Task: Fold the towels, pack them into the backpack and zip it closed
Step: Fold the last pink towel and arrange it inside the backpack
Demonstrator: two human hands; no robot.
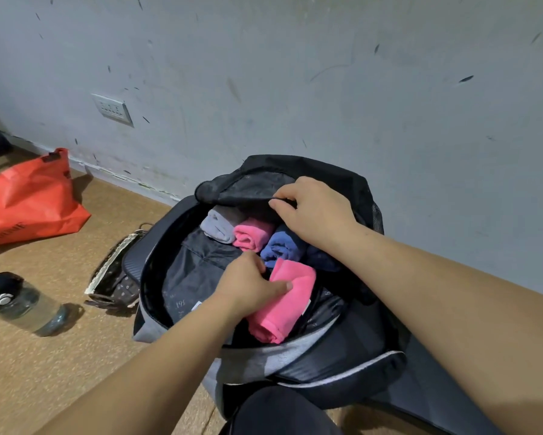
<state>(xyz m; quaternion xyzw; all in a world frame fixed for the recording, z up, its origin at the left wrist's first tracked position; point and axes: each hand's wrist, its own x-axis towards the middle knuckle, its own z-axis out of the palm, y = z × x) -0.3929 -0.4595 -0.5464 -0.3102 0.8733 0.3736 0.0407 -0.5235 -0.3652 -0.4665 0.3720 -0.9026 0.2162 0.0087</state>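
A tan, speckled floor [44, 372] runs up to a scuffed grey-blue wall [295, 73] flecked with dark marks. A white socket plate [113, 109] sits on the wall in the upper left of the frame. At the left edge an orange-red carrier bag [31, 199] slumps on the floor near the wall's foot. In the lower left a clear plastic water bottle with a dark cap [22, 304] lies on its side. Just right of it a dark patterned pouch with cream trim [116, 271] touches the backpack's left side.

The black and grey fabric backpack [279, 356] lies wide open in the middle of the frame. Inside, toward the top, 3 rolled towels sit side by side: a grey rolled towel [220, 226], a small pink rolled towel [252, 233] and a blue rolled towel [281, 246].

The left hand [251, 287] curls its fingers round a 4th, a larger bright pink folded towel [282, 299], at the lower lip of the opening. The right hand [314, 211], upper centre, pinches the edge of the black mesh flap [248, 186]. Its forearm crosses the blue towel and hides the compartment's right side. A dark-clothed knee [279, 412] at the bottom edge covers the backpack's near corner.
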